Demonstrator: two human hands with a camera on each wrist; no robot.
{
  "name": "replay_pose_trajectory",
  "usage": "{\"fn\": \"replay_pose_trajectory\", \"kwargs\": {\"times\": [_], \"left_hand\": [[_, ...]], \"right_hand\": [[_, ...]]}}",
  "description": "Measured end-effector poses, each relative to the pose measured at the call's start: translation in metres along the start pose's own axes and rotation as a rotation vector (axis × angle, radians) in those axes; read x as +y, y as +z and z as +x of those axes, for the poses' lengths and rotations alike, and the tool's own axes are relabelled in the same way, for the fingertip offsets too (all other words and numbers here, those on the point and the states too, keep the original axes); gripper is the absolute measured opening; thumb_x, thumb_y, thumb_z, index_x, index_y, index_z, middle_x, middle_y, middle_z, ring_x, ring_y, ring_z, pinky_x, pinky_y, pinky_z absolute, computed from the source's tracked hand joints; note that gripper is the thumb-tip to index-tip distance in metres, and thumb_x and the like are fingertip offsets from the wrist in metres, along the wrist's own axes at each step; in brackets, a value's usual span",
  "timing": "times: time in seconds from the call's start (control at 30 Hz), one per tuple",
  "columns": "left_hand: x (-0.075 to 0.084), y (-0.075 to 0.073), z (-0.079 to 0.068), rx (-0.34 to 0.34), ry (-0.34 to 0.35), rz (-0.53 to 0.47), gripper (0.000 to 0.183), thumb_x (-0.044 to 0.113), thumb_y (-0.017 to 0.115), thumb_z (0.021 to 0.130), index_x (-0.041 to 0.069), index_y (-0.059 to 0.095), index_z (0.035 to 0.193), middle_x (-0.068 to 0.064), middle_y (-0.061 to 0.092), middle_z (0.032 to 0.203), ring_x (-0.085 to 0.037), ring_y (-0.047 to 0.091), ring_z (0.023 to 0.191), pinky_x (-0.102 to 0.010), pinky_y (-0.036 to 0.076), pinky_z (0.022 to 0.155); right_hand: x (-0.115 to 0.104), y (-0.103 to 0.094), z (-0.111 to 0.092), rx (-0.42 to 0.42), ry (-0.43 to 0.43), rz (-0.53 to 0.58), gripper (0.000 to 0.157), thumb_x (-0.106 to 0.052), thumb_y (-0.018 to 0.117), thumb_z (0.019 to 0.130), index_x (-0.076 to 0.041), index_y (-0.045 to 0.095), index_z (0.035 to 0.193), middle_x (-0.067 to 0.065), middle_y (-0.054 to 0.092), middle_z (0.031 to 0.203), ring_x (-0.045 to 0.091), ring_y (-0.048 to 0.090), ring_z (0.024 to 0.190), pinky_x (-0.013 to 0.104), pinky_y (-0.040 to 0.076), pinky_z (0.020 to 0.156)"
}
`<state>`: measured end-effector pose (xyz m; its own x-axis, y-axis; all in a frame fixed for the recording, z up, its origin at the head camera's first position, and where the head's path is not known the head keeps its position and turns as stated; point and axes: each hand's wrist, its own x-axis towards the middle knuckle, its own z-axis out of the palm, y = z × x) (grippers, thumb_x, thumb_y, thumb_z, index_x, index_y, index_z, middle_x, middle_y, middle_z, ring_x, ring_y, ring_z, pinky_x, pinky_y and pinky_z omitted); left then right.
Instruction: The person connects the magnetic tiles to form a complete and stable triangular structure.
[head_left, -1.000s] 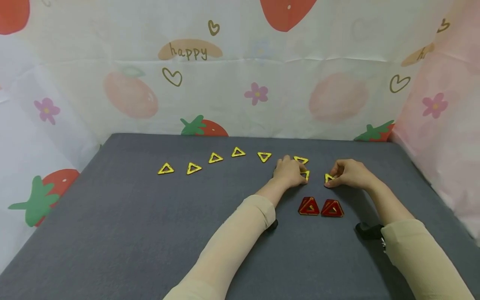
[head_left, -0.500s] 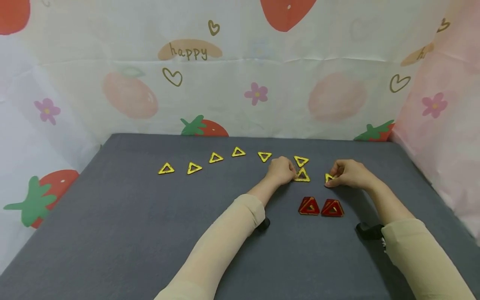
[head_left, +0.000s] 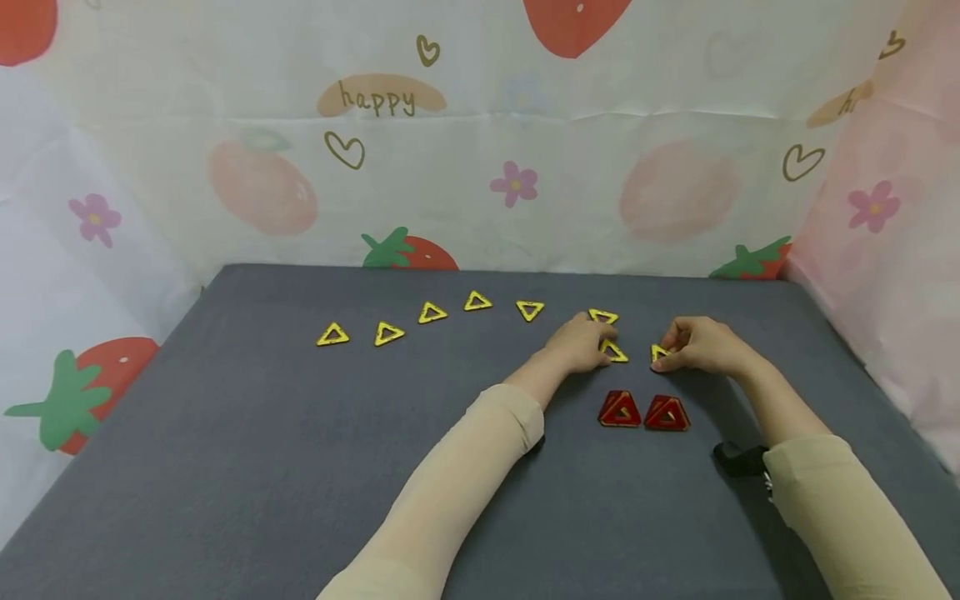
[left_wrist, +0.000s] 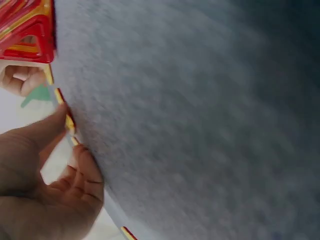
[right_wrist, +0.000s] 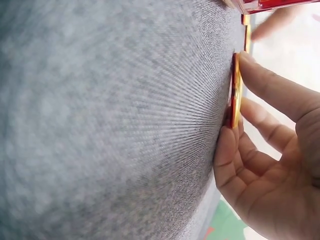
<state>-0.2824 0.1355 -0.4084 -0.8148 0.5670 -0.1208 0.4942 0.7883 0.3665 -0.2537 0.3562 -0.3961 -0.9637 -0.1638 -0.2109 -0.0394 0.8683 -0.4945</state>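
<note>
My left hand (head_left: 576,343) grips a yellow triangle tile (head_left: 619,359) lying on the grey table, thumb on the near side. In the left wrist view the tile (left_wrist: 70,123) shows edge-on between thumb and fingers. Just beyond it is another triangle tile (head_left: 603,317), partly overlapped by the hand. To the right, my right hand (head_left: 703,345) pinches a yellow triangle tile (head_left: 655,354) between thumb and fingers. The right wrist view shows this tile (right_wrist: 235,90) edge-on, red on one face and yellow on the other, close over the cloth.
Nearer me sit two stacks of red triangle tiles, a left stack (head_left: 619,409) and a right stack (head_left: 667,413). Several yellow triangle tiles (head_left: 432,312) curve away leftward along the back of the grey table (head_left: 247,433). A printed cloth backdrop (head_left: 480,142) rises behind.
My left hand drew back leftward from its tile, then came back over it. That tile has turned and shifted slightly. The right hand has stayed in place with its tile.
</note>
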Motion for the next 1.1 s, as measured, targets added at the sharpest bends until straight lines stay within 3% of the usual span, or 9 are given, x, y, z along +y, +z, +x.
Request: {"fn": "replay_pose_trajectory", "kwargs": {"times": [0.2, 0.3, 0.47, 0.6, 0.7, 0.83, 1.1], "left_hand": [[-0.002, 0.002, -0.001, 0.052, -0.018, -0.038, 0.027, 0.025, 0.073, 0.091, 0.018, 0.071, 0.116, -0.004, 0.066, 0.121, -0.019, 0.055, 0.12, -0.029, 0.048, 0.098], [-0.003, 0.001, -0.002, 0.061, -0.042, -0.076, 0.03, 0.023, 0.076, 0.088, 0.016, 0.068, 0.116, -0.004, 0.065, 0.115, -0.019, 0.056, 0.111, -0.029, 0.049, 0.09], [-0.005, 0.0, 0.001, 0.057, -0.056, -0.079, 0.05, 0.023, 0.074, 0.089, 0.02, 0.057, 0.136, -0.003, 0.065, 0.128, -0.021, 0.058, 0.122, -0.032, 0.049, 0.098], [-0.005, -0.001, 0.003, 0.025, -0.03, -0.044, 0.046, 0.025, 0.065, 0.096, 0.023, 0.056, 0.141, 0.0, 0.059, 0.143, -0.022, 0.053, 0.135, -0.033, 0.043, 0.111], [-0.006, -0.002, 0.004, 0.004, -0.017, -0.044, 0.038, 0.022, 0.063, 0.097, 0.02, 0.061, 0.136, 0.0, 0.06, 0.142, -0.021, 0.053, 0.135, -0.033, 0.042, 0.113], [-0.007, -0.004, 0.003, 0.004, -0.02, -0.063, 0.032, 0.022, 0.068, 0.094, 0.016, 0.066, 0.125, -0.002, 0.065, 0.132, -0.021, 0.056, 0.127, -0.031, 0.044, 0.108], [-0.011, -0.004, -0.003, 0.058, -0.039, -0.167, 0.017, 0.018, 0.074, 0.089, 0.015, 0.07, 0.105, -0.004, 0.068, 0.124, -0.024, 0.061, 0.115, -0.031, 0.049, 0.092]], "right_hand": [[0.0, -0.001, 0.0, -0.007, 0.001, 0.015, 0.043, -0.038, 0.081, 0.08, -0.006, 0.061, 0.101, 0.007, 0.066, 0.092, 0.019, 0.055, 0.082, 0.029, 0.042, 0.069], [-0.001, -0.001, 0.001, -0.011, 0.007, 0.012, 0.043, -0.037, 0.081, 0.081, -0.005, 0.061, 0.101, 0.007, 0.067, 0.092, 0.019, 0.055, 0.082, 0.029, 0.041, 0.069], [-0.002, 0.0, 0.001, -0.018, 0.008, 0.011, 0.045, -0.039, 0.081, 0.08, -0.005, 0.061, 0.102, 0.007, 0.068, 0.092, 0.019, 0.054, 0.082, 0.029, 0.04, 0.069], [-0.002, 0.0, 0.001, -0.018, 0.004, 0.014, 0.045, -0.039, 0.081, 0.08, -0.005, 0.061, 0.101, 0.007, 0.068, 0.092, 0.018, 0.053, 0.082, 0.029, 0.04, 0.068], [-0.002, 0.0, 0.001, -0.015, 0.003, 0.015, 0.044, -0.039, 0.081, 0.08, -0.005, 0.061, 0.101, 0.006, 0.067, 0.091, 0.019, 0.053, 0.082, 0.029, 0.04, 0.069], [-0.002, -0.001, 0.0, -0.009, 0.006, 0.008, 0.044, -0.039, 0.081, 0.08, -0.006, 0.061, 0.101, 0.007, 0.066, 0.092, 0.019, 0.054, 0.083, 0.029, 0.04, 0.069], [-0.002, 0.0, 0.0, -0.011, 0.004, 0.015, 0.046, -0.04, 0.081, 0.08, -0.005, 0.061, 0.102, 0.007, 0.066, 0.093, 0.019, 0.054, 0.084, 0.029, 0.04, 0.069]]}}
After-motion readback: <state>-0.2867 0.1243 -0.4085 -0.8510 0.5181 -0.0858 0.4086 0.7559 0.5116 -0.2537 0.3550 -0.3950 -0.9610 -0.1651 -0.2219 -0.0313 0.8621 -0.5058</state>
